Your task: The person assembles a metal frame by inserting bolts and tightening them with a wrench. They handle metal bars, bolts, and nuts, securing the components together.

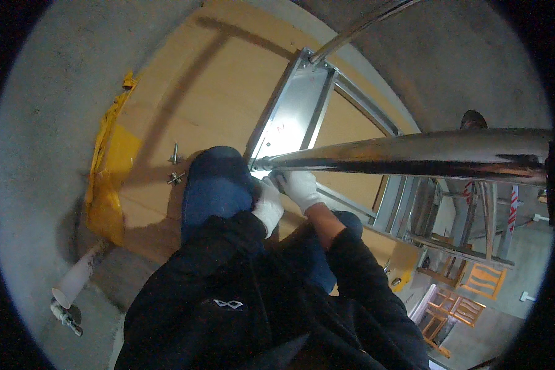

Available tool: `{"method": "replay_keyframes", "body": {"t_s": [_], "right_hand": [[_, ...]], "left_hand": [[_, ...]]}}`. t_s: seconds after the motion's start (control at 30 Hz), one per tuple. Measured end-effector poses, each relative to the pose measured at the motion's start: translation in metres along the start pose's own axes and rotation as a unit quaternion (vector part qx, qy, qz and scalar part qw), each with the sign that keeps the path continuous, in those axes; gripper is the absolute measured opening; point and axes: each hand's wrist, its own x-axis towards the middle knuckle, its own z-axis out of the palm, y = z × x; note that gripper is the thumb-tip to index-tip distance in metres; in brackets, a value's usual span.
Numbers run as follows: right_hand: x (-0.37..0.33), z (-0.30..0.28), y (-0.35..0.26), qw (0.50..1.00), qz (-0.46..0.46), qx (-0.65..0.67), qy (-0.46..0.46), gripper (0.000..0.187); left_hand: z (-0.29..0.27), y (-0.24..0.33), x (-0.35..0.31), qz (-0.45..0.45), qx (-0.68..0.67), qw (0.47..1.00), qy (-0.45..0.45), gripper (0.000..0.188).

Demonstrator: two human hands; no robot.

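Note:
White gloves cover both of my hands, which meet at the near corner of a silvery metal frame (297, 105) lying on a tan sheet. My left hand (268, 208) is closed beside my bent knee, its fingertips at that corner. Just right of it, my right hand (298, 187) has curled fingers below the lower end of a shiny metal pole (413, 151). The pole rises from the corner toward the right. Whatever small part the fingers grip is hidden by the gloves. A second pole (357, 28) stands at the frame's far corner.
Loose metal fasteners (175, 177) lie on the tan sheet (166, 117) left of my knee. Yellow wrapping (108, 185) edges the sheet. A white pipe piece (80, 277) sits at lower left. Wooden chairs (482, 279) and metal framing (462, 250) stand at right.

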Motion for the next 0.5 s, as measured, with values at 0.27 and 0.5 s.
{"method": "replay_keyframes", "body": {"t_s": [0.27,0.5], "right_hand": [[0.005,0.008,0.006,0.997,-0.046,0.004,0.068,0.021],[0.014,0.034,0.014,0.983,-0.11,-0.052,0.135,0.019]], "left_hand": [[-0.01,0.004,-0.009,-0.015,0.001,1.0,0.028,0.048],[0.016,0.008,0.014,-0.004,-0.035,0.999,0.032,0.048]]}}
